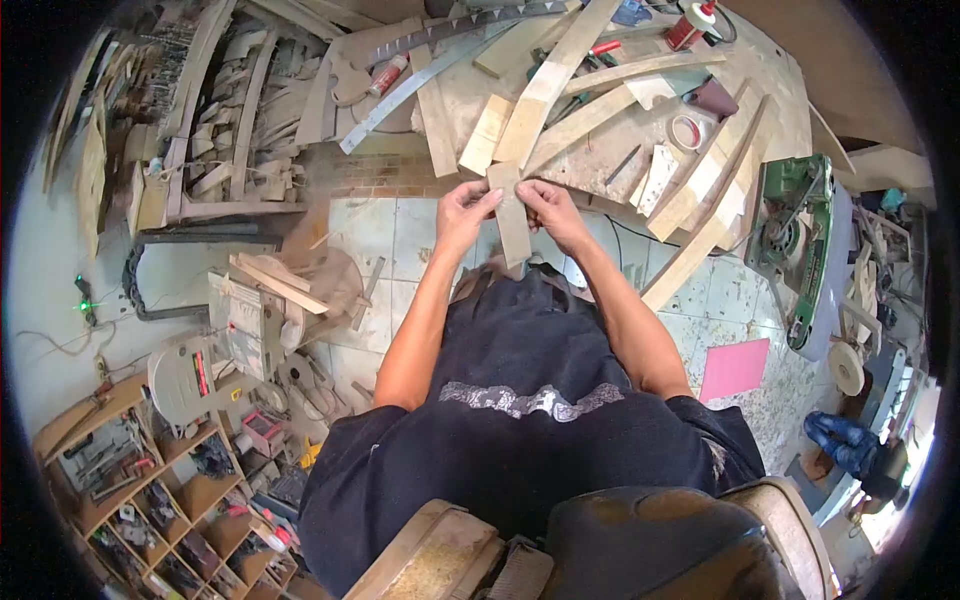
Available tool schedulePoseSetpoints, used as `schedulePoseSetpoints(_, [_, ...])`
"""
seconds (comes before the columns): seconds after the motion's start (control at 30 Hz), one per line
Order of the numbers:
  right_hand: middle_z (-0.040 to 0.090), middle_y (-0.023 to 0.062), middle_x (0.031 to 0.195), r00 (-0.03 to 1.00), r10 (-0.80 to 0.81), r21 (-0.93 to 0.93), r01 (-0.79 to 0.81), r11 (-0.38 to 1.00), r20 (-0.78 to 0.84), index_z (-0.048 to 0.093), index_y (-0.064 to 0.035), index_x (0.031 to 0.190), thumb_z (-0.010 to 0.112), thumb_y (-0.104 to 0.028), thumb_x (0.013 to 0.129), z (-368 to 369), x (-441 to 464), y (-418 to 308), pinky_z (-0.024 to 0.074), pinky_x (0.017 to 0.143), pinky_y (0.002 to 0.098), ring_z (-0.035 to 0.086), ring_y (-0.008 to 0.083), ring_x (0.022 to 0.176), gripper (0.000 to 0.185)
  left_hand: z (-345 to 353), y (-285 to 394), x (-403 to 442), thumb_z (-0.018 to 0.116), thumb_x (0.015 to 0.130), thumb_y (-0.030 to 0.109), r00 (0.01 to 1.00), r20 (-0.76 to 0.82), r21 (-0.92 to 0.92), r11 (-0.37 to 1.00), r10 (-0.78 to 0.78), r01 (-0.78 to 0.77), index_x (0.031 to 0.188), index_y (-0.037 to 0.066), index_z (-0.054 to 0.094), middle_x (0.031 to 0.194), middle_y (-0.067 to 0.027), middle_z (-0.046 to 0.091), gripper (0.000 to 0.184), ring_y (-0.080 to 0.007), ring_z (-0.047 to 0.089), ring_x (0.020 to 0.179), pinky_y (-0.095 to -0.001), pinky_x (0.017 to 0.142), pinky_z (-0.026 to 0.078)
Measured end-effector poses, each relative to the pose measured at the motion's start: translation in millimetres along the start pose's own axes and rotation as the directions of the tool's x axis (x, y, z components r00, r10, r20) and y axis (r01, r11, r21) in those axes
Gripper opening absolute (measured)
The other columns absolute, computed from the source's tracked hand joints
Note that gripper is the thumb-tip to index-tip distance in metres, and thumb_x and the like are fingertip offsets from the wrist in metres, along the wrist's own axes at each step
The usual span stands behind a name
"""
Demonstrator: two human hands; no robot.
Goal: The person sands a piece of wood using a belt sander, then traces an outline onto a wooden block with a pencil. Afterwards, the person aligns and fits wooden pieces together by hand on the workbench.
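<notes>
Between my two hands is a flat grey-tan strip (512, 222), held in front of my chest at the near edge of the workbench. Whether it is sandpaper or thin wood I cannot tell. My left hand (463, 213) pinches its left side near the upper end, thumb on top. On the opposite side my right hand (550, 210) grips the edge between thumb and curled fingers. Just beyond the strip's upper end, a pale wooden board (545, 95) and a short wood block (487, 133) lie on the workbench (600, 160).
Curved wood pieces (715, 190), a tape roll (685, 132) and a red glue bottle (690, 27) lie on the bench. A green machine (795, 235) stands at right, a compartmented shelf (165, 485) at lower left. Another person (860, 450) is at far right.
</notes>
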State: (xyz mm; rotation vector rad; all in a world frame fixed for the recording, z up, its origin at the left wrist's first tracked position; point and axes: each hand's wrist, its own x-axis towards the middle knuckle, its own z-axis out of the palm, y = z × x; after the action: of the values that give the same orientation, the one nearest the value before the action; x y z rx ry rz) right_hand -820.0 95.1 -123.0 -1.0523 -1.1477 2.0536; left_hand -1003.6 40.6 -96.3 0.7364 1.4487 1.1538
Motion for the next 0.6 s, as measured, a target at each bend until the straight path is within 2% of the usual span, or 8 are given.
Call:
schedulePoseSetpoints(0.07, [0.054,-0.0093,0.072,1.0,0.002,0.039,-0.002,0.999,-0.02,0.069,-0.0095,0.102,0.062,-0.038,0.101,8,-16,8,0.0359,0.054,0.0217,0.046,0.0031,0.061,0.029,1,-11,-15,0.076,0.091,0.021,0.999,-0.031,0.005,1.0,-0.023,0.023,0.115,-0.004,0.067,0.102,-0.0099,0.073,0.036,-0.0146,0.07,0.088,-0.0306,0.078,0.057])
schedulePoseSetpoints(0.1, [0.06,-0.0077,0.082,0.999,0.051,0.019,-0.052,0.998,0.012,0.069,-0.0098,0.104,0.063,-0.038,0.1,4,-19,14,0.0394,0.059,0.0222,0.05,0.0028,0.069,0.029,2,-14,-23,0.076,0.092,0.021,0.999,-0.042,-0.014,0.999,-0.035,0.035,0.115,-0.004,0.067,0.102,-0.01,0.073,0.035,-0.0147,0.07,0.087,-0.0305,0.077,0.058])
schedulePoseSetpoints(0.3, [0.064,-0.0039,0.096,0.994,0.039,0.072,-0.046,0.996,0.1,0.068,-0.0093,0.108,0.066,-0.041,0.097,1,-42,15,0.0453,0.072,0.0247,0.055,0.0054,0.086,0.033,11,-21,-36,0.077,0.091,0.022,0.998,-0.064,-0.045,0.999,-0.024,0.022,0.114,-0.007,0.066,0.097,-0.0104,0.072,0.038,-0.0142,0.069,0.082,-0.0286,0.072,0.057])
schedulePoseSetpoints(0.4, [0.065,-0.0031,0.095,0.996,0.058,-0.037,-0.056,0.998,0.062,0.068,-0.0081,0.108,0.066,-0.041,0.096,-6,-44,11,0.0467,0.073,0.0246,0.058,0.0071,0.087,0.035,11,-20,-36,0.074,0.093,0.025,0.995,-0.076,0.004,0.998,-0.061,0.061,0.118,-0.005,0.065,0.102,-0.0108,0.072,0.04,-0.0155,0.07,0.086,-0.0295,0.076,0.057])
schedulePoseSetpoints(0.47, [0.062,-0.0072,0.099,0.99,0.049,-0.117,-0.034,0.993,0.129,0.068,-0.013,0.108,0.066,-0.041,0.096,-11,-47,2,0.0424,0.077,0.0218,0.053,0.0045,0.092,0.03,15,-20,-35,0.072,0.094,0.027,0.995,-0.059,0.003,0.997,-0.078,0.079,0.12,-0.004,0.064,0.106,-0.0109,0.072,0.041,-0.0163,0.07,0.089,-0.03,0.079,0.057])
schedulePoseSetpoints(0.6, [0.063,-0.0064,0.092,0.99,0.018,-0.089,-0.006,0.996,0.137,0.069,-0.0094,0.103,0.067,-0.039,0.097,-9,-36,12,0.0437,0.071,0.0214,0.053,0.0044,0.081,0.031,2,-23,-24,0.071,0.096,0.027,0.993,0.013,-0.072,0.99,-0.117,0.118,0.124,-0.002,0.062,0.108,-0.0102,0.07,0.041,-0.0165,0.069,0.092,-0.031,0.081,0.057])
